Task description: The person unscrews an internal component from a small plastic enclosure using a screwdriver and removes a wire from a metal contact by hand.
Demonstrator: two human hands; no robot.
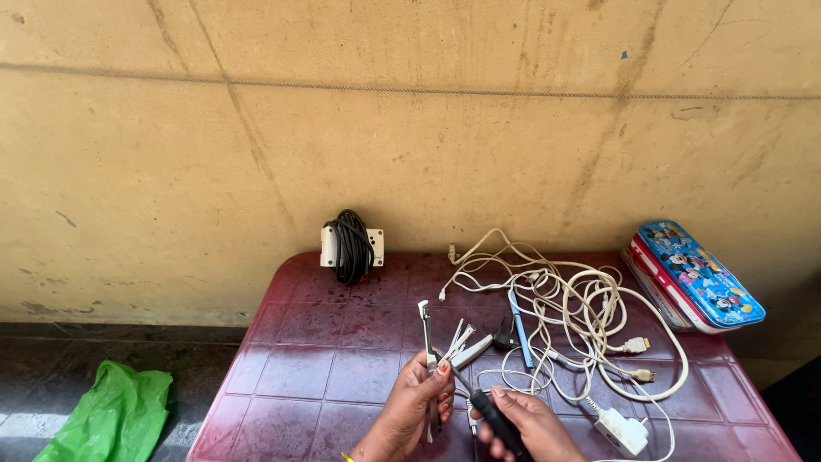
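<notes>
Over the maroon plastic desk (342, 359), the left hand (410, 406) is clamped on a slim white opened charger casing (428, 342); the right hand (534, 423) grips a black-handled screwdriver (492, 415) beside tangled white cables (573, 316).

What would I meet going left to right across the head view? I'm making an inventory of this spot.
Green plastic bag on the floor → black cable wound on a white block → tangle of white cables → colourful pencil case.

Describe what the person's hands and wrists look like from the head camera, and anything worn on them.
Both hands are bare, with no gloves or sleeves in view. The left hand has orange-red polish on its nails and a thin yellow band at the wrist. The right hand shows no ring or watch.
</notes>
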